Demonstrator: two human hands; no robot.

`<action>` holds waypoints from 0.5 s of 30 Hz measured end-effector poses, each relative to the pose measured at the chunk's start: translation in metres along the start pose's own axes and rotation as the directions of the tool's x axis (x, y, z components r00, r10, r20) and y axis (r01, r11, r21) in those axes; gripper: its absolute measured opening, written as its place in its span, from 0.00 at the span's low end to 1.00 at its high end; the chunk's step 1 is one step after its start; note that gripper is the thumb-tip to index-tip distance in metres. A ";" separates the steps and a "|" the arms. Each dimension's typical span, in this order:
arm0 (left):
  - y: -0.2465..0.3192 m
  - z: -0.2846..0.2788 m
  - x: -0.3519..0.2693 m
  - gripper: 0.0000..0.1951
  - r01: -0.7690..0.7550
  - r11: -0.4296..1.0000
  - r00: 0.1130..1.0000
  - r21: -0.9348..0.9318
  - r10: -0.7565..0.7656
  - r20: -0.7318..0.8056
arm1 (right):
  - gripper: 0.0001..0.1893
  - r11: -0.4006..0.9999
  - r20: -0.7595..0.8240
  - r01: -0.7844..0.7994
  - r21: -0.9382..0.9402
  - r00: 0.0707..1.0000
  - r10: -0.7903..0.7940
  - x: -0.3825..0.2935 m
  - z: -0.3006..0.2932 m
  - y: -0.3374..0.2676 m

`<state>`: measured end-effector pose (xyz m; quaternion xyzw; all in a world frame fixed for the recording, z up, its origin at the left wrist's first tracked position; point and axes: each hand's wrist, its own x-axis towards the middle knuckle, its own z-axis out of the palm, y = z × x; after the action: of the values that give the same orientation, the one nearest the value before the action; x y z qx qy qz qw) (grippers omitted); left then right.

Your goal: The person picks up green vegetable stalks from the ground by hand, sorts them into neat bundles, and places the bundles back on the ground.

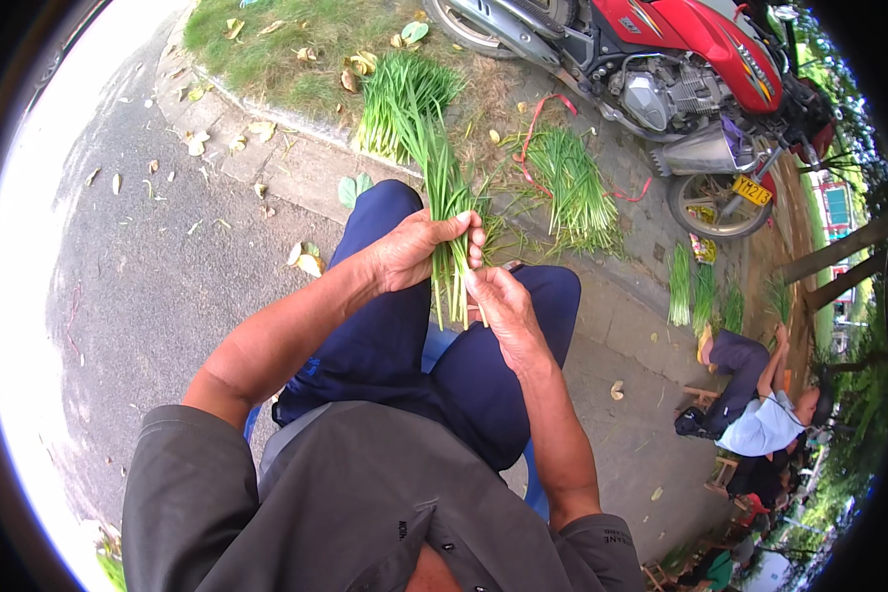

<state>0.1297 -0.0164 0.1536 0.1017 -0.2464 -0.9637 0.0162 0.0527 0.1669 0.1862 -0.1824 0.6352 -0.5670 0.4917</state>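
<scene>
A small bunch of green garlic chives (444, 166) is gripped in my left hand (422, 248), its leaves pointing away from me and its pale stem ends hanging toward my lap. The thumb lies across the stems. My right hand (507, 307) pinches at the lower stems with thumb and fingertips, just below the left hand; whether it has separated one stem is hard to see. Ahead on the curb lies a thick, neatly aligned pile of chives (396, 111). To its right is a looser heap of chives (571, 185) with a red ribbon (527, 144) across it.
A red motorcycle (699, 44) stands at the upper right on the pavement. Further right a seated person (758, 422) holds greens, with several chive bunches (679, 285) on the ground nearby. Dry leaves (311, 260) dot the asphalt (163, 296). I sit on a blue seat (438, 344).
</scene>
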 end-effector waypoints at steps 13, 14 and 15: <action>0.000 0.012 -0.006 0.15 0.048 0.997 0.992 -0.061 -0.040 0.119 | 0.15 0.960 0.256 -0.148 0.239 0.963 0.084 -0.005 0.011 0.002; 0.000 0.012 -0.006 0.15 0.048 0.998 0.994 -0.051 -0.043 0.100 | 0.14 0.972 0.221 -0.110 0.206 0.973 0.063 -0.005 0.012 0.003; 0.000 0.011 -0.006 0.16 0.048 0.998 0.996 -0.041 -0.045 0.082 | 0.13 0.983 0.186 -0.073 0.170 0.982 0.041 -0.006 0.013 0.004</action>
<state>0.1336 -0.0104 0.1644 0.0679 -0.2238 -0.9722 -0.0141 0.0675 0.1656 0.1869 -0.1708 0.5399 -0.5877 0.5779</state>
